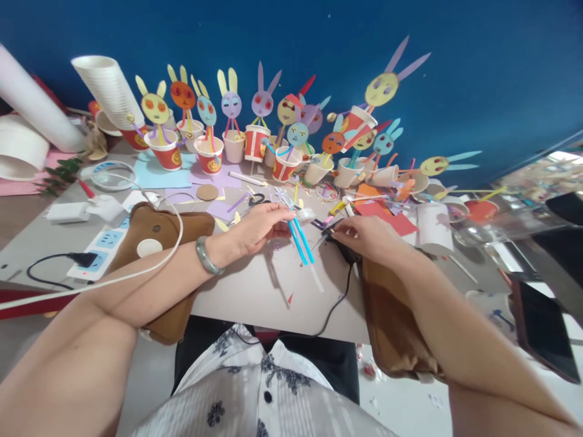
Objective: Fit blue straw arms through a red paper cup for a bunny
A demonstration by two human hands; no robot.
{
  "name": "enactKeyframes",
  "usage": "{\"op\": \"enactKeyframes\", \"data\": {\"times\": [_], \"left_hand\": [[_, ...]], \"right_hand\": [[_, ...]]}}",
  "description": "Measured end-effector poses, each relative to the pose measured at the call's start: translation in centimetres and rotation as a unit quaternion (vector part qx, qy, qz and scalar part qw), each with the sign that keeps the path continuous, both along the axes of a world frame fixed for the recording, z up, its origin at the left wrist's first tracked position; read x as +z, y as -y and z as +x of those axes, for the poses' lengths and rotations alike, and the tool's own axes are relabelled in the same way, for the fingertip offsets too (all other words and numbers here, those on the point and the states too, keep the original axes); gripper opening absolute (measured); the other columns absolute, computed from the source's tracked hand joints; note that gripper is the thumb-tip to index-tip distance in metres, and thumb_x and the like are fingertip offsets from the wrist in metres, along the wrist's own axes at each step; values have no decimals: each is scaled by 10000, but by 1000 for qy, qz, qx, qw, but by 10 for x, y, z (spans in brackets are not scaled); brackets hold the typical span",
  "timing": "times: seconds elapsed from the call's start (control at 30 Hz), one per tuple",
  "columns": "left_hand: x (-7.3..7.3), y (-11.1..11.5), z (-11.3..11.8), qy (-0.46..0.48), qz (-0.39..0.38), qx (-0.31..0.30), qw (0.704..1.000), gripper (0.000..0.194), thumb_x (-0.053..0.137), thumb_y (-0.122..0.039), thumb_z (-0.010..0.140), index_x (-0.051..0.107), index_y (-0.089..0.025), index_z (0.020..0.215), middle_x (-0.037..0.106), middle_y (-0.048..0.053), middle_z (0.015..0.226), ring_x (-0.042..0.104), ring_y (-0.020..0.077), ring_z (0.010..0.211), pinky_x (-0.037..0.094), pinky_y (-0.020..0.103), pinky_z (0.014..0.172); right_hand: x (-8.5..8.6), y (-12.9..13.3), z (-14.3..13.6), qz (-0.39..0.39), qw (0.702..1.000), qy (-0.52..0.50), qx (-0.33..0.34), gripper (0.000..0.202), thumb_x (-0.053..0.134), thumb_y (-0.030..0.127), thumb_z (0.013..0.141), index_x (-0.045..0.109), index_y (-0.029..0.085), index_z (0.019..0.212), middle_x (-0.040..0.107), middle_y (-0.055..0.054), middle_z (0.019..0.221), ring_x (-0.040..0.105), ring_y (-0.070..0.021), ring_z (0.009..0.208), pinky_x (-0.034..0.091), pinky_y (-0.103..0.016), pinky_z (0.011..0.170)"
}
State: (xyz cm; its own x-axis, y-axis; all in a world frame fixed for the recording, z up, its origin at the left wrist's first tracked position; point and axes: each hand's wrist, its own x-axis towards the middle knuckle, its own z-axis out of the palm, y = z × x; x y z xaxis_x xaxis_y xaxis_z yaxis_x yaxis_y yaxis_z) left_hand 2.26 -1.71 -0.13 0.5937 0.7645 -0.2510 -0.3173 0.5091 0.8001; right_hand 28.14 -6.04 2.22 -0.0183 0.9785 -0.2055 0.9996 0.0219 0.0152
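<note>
My left hand (268, 223) is closed in a pinch, above the middle of the table, on two bright blue strips (300, 241) that slant down to the right. A clear, roundish piece (306, 215) shows at its fingertips; I cannot tell what it is. To the right, my right hand (359, 233) has its fingers curled on a black corded tool (337, 235) that looks like a hot glue gun, partly hidden under the hand. Its thin tip points left toward the blue strips. Below lie a translucent stick (316, 279) and a small red paper scrap (290, 299).
Paper cups with rabbit-faced figures (259, 142) line the blue wall. Brown cushions (166, 227) lie under both forearms. A power strip (102, 246) and white cable sit left. Scissors (257, 199), paper scraps and red sheets (387, 218) lie beyond my hands; a dark tablet (546, 328) is right.
</note>
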Motion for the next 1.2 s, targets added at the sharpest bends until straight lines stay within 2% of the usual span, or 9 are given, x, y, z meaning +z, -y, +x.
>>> {"op": "enactKeyframes", "data": {"times": [0.17, 0.43, 0.63, 0.73, 0.8, 0.9, 0.97, 1.07, 1.2], "left_hand": [[-7, 2, 0, 31, 9, -19, 999, 200, 769, -219, 783, 587, -138, 763, 654, -17, 691, 638, 92, 605, 529, 243, 637], [-9, -1, 1, 57, 14, -5, 998, 314, 849, -259, 706, 561, -143, 753, 648, -22, 681, 640, 91, 617, 527, 248, 656], [-5, -1, 0, 78, 9, 21, 997, 329, 851, -257, 678, 546, -153, 743, 651, -21, 690, 653, 102, 637, 535, 260, 679], [-2, 0, 0, 79, 14, 39, 996, 351, 859, -270, 660, 532, -161, 727, 623, -35, 659, 633, 101, 620, 532, 267, 678], [-2, 0, 0, 82, 21, 49, 995, 368, 862, -285, 649, 519, -167, 708, 600, -43, 637, 617, 98, 608, 524, 263, 667], [-2, -1, -1, 87, 36, 54, 994, 390, 853, -323, 671, 492, -176, 687, 581, -48, 624, 600, 92, 594, 502, 246, 633], [-2, -1, -1, 85, 43, 54, 994, 389, 846, -335, 688, 491, -177, 691, 585, -46, 629, 593, 89, 590, 490, 238, 613], [-1, -1, -1, 84, 40, 54, 994, 402, 854, -337, 676, 487, -174, 694, 608, -36, 661, 601, 89, 608, 491, 234, 609], [-2, 1, -1, 86, 33, 58, 994, 388, 852, -315, 674, 489, -177, 695, 620, -35, 688, 604, 87, 621, 497, 234, 615]], "right_hand": [[-28, -32, -20, 51, 998, 30, 30, 311, 551, 360, 965, 709, 170, 1154, 746, -147, 1210, 673, -292, 1094, 454, -338, 818], [-37, -69, -35, -10, 999, 45, 23, 328, 625, 337, 876, 666, 153, 1144, 750, -182, 1179, 694, -317, 1049, 470, -334, 766], [-9, -46, -25, 66, 996, 38, -45, 397, 365, 263, 970, 559, 105, 1279, 739, -236, 1080, 701, -343, 937, 471, -386, 722], [8, -19, -25, 235, 957, -150, -77, 310, 448, 328, 955, 537, 195, 1220, 724, -153, 1004, 666, -283, 822, 462, -366, 679], [14, 1, -31, 266, 917, -286, -83, 240, 517, 357, 932, 517, 243, 1144, 654, -40, 793, 556, -205, 622, 426, -329, 594], [14, 24, -43, 193, 888, -413, -56, 258, 582, 489, 930, 554, 244, 1007, 534, 30, 661, 440, -143, 534, 358, -288, 531], [9, 29, -48, 129, 879, -457, -36, 457, 506, 651, 959, 625, 216, 881, 486, 19, 631, 424, -131, 545, 322, -280, 515], [-1, 25, -50, 66, 863, -496, -60, 669, 434, 803, 924, 672, 191, 794, 465, 8, 608, 399, -121, 540, 283, -276, 497], [-5, 18, -51, 12, 842, -531, -98, 719, 458, 869, 861, 661, 183, 785, 391, 40, 545, 323, -105, 499, 243, -273, 483]]}}
